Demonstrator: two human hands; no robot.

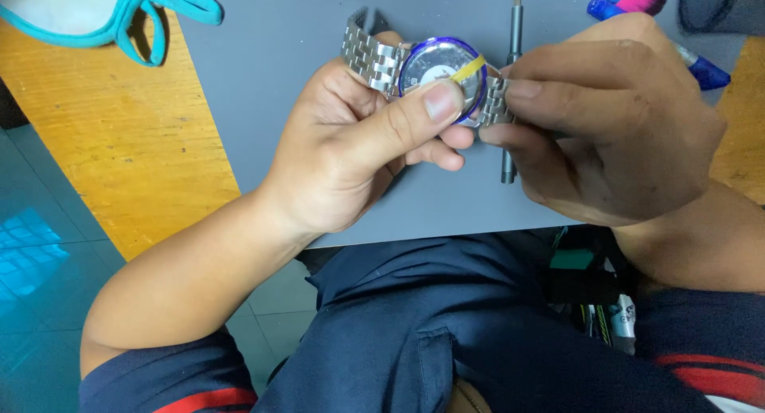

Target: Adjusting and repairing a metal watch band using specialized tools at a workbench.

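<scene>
Item: wristwatch (441, 72), steel case with a linked metal bracelet, its dial ringed by a blue-edged protective film with a yellow pull tab across it. Held in the air above the grey mat (271, 102), between both hands.

Handling, as judged: moderately heavy for its size; case rigid, bracelet loose and jointed, likely to swing or fold if unsupported. Polished steel and crystal look slippery, and the crystal scratch-prone. Best held by the case edges or the bracelet links next to the case, not by the glass.

Left hand (351, 154): closed around the watch from beneath, thumb pressed on the dial face at the tab, one bracelet half (368, 56) draped over the fingers.

Right hand (617, 122): thumb and forefinger pinched on the bracelet links (496, 102) at the case's far side; remaining fingers curled.

Surroundings: slim grey screwdriver (512, 46) lying on the mat behind the hands; blue-and-pink brush (637, 0) at the top edge; teal-edged cloth item (119, 14) on the wooden desk (135, 142).
</scene>
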